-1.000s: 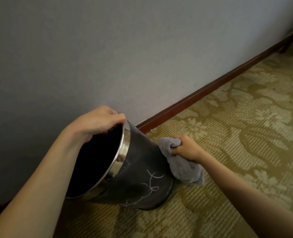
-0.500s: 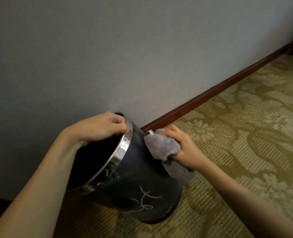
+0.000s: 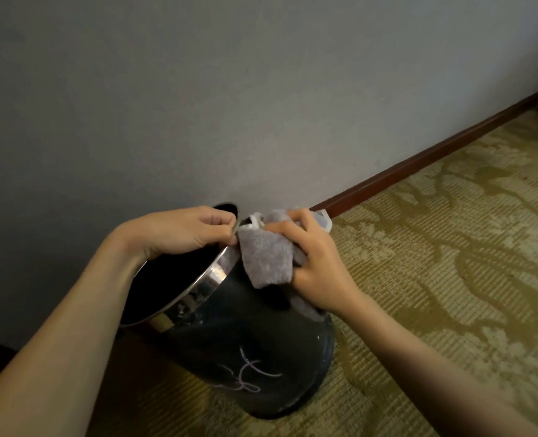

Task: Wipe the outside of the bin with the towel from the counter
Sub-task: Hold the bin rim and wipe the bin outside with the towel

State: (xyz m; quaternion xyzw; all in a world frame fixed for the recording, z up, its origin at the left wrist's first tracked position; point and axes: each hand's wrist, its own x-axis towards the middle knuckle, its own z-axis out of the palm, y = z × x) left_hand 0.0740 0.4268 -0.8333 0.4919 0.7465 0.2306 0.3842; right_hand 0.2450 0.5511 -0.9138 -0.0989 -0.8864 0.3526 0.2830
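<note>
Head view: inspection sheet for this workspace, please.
Surface: patterned carpet, no counter in view.
Job's things: dark bin tilted, base on the carpet, chrome rim band; grey towel pressed on its upper outer wall.
Clutter: nothing seen.
Grips: left hand closed on the bin's rim; right hand closed on the towel.
Cables: nothing seen.
Surroundings: plain wall behind the bin, dark wooden skirting board along its foot.

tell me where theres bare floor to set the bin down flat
Open patterned carpet lies right of the bin, bordered by the dark baseboard along the wall. It is crowded at the rim, where the left hand and the right hand with the towel meet.
</note>
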